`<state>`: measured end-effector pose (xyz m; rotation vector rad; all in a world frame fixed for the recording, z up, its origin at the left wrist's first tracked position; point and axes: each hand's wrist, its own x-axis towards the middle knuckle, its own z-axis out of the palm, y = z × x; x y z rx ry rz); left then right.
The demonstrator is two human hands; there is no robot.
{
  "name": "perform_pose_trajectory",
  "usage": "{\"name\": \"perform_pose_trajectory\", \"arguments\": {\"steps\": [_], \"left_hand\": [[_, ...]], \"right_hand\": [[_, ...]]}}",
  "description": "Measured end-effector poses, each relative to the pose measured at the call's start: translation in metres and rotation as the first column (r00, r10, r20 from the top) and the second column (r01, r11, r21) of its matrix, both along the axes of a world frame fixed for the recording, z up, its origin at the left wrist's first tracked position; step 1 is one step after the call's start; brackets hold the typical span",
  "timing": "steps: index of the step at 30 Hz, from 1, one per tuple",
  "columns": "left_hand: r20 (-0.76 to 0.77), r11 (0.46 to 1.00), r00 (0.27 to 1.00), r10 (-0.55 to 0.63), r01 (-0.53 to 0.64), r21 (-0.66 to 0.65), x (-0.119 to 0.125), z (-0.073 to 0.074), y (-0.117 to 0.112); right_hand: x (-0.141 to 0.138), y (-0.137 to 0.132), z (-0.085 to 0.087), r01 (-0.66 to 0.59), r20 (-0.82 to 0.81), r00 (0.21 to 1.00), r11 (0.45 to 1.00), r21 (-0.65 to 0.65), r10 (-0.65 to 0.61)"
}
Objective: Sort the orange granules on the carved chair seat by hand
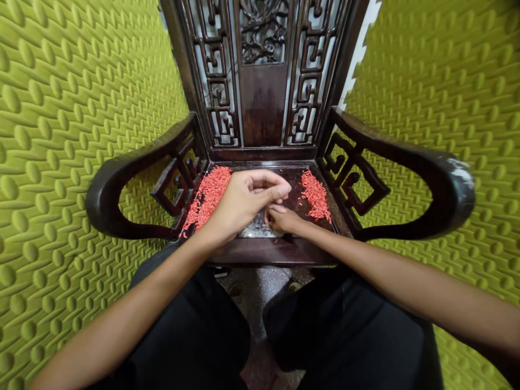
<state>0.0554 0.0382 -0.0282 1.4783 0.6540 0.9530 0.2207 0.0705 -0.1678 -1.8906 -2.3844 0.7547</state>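
Observation:
A dark carved wooden chair stands before me, and its seat (292, 179) carries two heaps of small red grains. The bigger heap (207, 197) lies on the seat's left side, the smaller heap (316, 195) on the right. My left hand (244, 203) hovers over the middle of the seat with its fingers curled and pinched together; what they hold is hidden. My right hand (282, 219) lies low on the seat just under the left one, fingers closed, mostly covered by it.
The chair's curved armrests (122, 179) (414, 162) flank the seat, and its carved backrest (263, 70) rises behind. Yellow-green textured foam panels (60, 135) fill both sides. My knees in dark trousers (195, 325) sit below the seat's front edge.

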Motion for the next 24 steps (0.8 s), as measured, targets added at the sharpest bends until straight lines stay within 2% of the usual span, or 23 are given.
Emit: {"name": "perform_pose_trajectory", "arguments": {"steps": [3, 8, 16, 24], "left_hand": [[0.029, 0.996, 0.999, -0.029, 0.031, -0.082, -0.002, -0.006, -0.010], [0.050, 0.983, 0.998, 0.043, -0.033, -0.181, -0.012, -0.019, 0.004], [0.056, 0.986, 0.997, 0.056, -0.047, -0.161, -0.021, -0.019, 0.012], [0.064, 0.984, 0.995, 0.076, -0.065, -0.164, -0.025, -0.020, 0.016]], "right_hand": [[0.002, 0.003, -0.004, -0.010, -0.038, 0.999, 1.000, 0.002, 0.010], [0.005, 0.010, -0.003, -0.025, -0.165, 0.986, 0.999, 0.023, 0.029], [0.002, 0.009, 0.002, 0.008, -0.303, 0.953, 1.000, -0.022, -0.014], [0.001, 0.008, 0.007, 0.027, -0.370, 0.929, 1.000, 0.005, -0.023]]}}
